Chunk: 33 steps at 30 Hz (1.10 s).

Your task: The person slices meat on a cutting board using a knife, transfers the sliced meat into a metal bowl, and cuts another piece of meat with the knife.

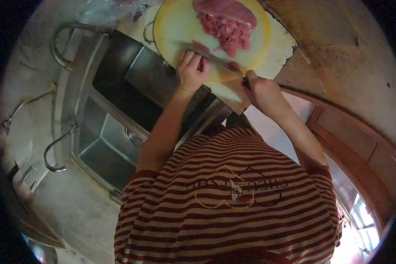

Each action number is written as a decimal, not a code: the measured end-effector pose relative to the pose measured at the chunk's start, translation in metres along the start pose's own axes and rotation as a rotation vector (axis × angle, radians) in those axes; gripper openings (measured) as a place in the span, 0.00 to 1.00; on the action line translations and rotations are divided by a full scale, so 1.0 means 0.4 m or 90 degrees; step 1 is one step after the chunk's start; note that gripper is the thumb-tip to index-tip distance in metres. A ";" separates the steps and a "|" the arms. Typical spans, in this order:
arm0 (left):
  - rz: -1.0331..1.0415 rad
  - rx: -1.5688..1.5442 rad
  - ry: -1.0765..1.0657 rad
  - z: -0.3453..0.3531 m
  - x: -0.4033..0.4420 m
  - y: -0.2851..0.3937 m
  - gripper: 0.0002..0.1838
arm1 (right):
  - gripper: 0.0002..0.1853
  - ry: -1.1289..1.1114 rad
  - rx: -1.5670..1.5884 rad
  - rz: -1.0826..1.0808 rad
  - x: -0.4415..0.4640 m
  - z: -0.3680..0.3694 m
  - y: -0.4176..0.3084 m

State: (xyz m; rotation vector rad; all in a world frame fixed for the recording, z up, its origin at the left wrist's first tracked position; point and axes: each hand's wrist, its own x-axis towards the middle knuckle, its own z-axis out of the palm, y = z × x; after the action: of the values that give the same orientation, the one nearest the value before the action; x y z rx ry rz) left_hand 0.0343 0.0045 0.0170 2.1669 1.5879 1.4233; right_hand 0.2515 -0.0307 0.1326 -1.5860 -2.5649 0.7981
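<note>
My right hand [264, 93] is wrapped around the handle of a knife [216, 60], and my fingers cover most of that handle, so I can see just a bit of dark stuff there. My left hand [192, 74] is at the other end of the knife, by the tip, with its fingers curled in. I can't tell if it is holding some meat or only pressing down, because my own fingers are in the way. The blade lies slanted over a round board [176, 24] that is pale with a yellow edge. The big lump of meat [228, 31] is on the board, past the knife. It is smooth at the back and all bumpy bits at the front, but the top of it is cut off, and so is the top of the board. One small bit of meat [200, 45] lies just past the blade near my left hand, and another dark red bit is by the blade near my right hand, too blurry to see well. The board sits on a pale counter [280, 47], and it hides much of it. On my left is a big dark sink [119, 55], partly behind my left arm. My stripy shirt [233, 224] fills the bottom, and its letters look upside down.
</note>
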 end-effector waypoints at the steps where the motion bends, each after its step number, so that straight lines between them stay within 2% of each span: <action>1: 0.003 -0.023 0.000 0.001 0.002 0.001 0.06 | 0.13 0.004 -0.005 0.020 -0.013 0.004 0.007; 6: -0.019 -0.009 -0.016 -0.002 0.002 0.010 0.06 | 0.15 -0.008 -0.036 -0.002 0.018 0.030 0.023; 11: 0.002 0.006 0.022 -0.003 0.013 0.005 0.04 | 0.16 0.040 0.012 -0.043 0.234 0.064 -0.039; 13: 0.025 0.053 -0.017 -0.012 0.004 0.000 0.04 | 0.16 0.128 0.059 -0.199 0.347 0.101 -0.036; 14: 0.031 0.056 -0.017 -0.013 0.002 0.001 0.04 | 0.16 0.134 0.061 -0.200 0.380 0.089 -0.044; 16: -0.029 -0.004 -0.027 -0.007 0.001 0.005 0.05 | 0.15 0.022 0.072 -0.164 0.419 0.052 -0.058; 17: -0.027 -0.004 -0.026 -0.004 0.000 0.003 0.05 | 0.15 0.025 0.071 -0.165 0.411 0.047 -0.054; 19: 0.026 -0.004 0.034 0.004 0.005 -0.004 0.04 | 0.15 0.126 0.060 -0.121 0.374 0.030 -0.026; 23: 0.036 0.002 0.064 0.005 0.005 0.005 0.04 | 0.14 0.079 0.006 -0.108 0.155 -0.003 0.008; 25: -0.001 0.015 -0.001 -0.010 0.002 0.014 0.07 | 0.13 -0.036 0.016 -0.004 0.054 -0.034 -0.011; 27: -0.005 -0.002 0.009 -0.006 -0.002 0.011 0.07 | 0.12 -0.044 0.036 0.018 -0.005 -0.033 0.006; 31: 0.012 0.006 0.022 0.001 -0.003 0.005 0.07 | 0.13 -0.058 -0.004 0.053 -0.003 0.002 0.023; 33: 0.004 0.008 0.041 0.000 0.001 0.011 0.05 | 0.16 0.013 0.003 -0.038 0.068 0.018 0.001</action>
State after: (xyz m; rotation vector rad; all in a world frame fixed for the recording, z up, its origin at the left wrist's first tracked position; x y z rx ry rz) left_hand 0.0373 0.0028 0.0197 2.1553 1.6168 1.5029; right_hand 0.2366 -0.0107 0.1197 -1.5015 -2.5806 0.7766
